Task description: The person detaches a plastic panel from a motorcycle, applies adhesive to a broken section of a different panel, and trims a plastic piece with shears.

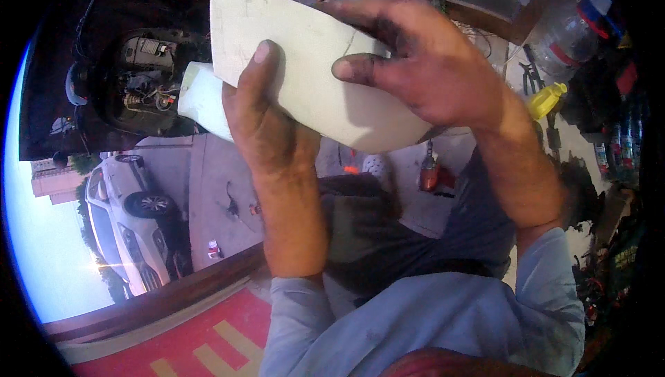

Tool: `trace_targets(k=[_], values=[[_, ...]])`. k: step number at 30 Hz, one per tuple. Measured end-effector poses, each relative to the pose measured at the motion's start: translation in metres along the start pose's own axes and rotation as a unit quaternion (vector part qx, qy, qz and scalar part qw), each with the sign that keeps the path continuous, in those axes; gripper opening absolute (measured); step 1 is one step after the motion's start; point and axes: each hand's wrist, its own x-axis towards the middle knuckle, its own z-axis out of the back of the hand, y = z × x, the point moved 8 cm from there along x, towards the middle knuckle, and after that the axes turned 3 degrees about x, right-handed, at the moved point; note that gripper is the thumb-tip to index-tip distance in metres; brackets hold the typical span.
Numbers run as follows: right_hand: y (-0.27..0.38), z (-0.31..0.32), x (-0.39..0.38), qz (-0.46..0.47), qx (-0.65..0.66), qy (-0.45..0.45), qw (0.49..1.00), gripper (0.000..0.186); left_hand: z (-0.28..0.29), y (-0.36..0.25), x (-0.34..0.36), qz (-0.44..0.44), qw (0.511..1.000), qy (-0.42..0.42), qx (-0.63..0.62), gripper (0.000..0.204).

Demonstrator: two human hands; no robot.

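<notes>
A person's left hand and right hand grasp a white panel at the far centre above the floor, thumbs on its face and other fingers partly hidden, where one loosened thumb might let it slip and drop.

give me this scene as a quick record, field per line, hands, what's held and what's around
left hand: grips sheet's lower edge, thumb on face
right hand: grips sheet's right part, thumb on face
held: pale curved sheet, tilted
left background: white car
right background: yellow object, clear plastic container
</notes>
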Motion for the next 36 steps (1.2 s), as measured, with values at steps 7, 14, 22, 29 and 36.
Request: trace_targets(k=[7, 14, 22, 29, 36], values=[[0.044, 0.048, -0.005, 0.126, -0.121, -0.201, 0.964, 0.044, -0.004, 0.005, -0.008, -0.001, 0.998, -0.009, 0.068, 0.051], [0.057, 0.061, -0.017, 0.197, -0.135, -0.229, 0.944, 0.028, 0.006, 0.006, -0.014, -0.045, 0.977, -0.083, 0.193, 0.045], [-0.168, 0.220, -0.145, -0.190, -0.196, -0.366, 0.890, 0.042, 0.071, -0.007, -0.028, 0.042, 0.974, -0.180, 0.132, 0.051], [-0.350, 0.213, -0.342, -0.528, -0.195, -0.255, 0.787, 0.031, 0.119, -0.042, -0.054, -0.057, 0.926, -0.254, 0.275, 0.043], [-0.428, 0.133, -0.404, -0.543, -0.351, 0.018, 0.763, 0.039, 0.113, -0.020, -0.087, 0.010, 0.846, -0.426, 0.320, 0.048]])
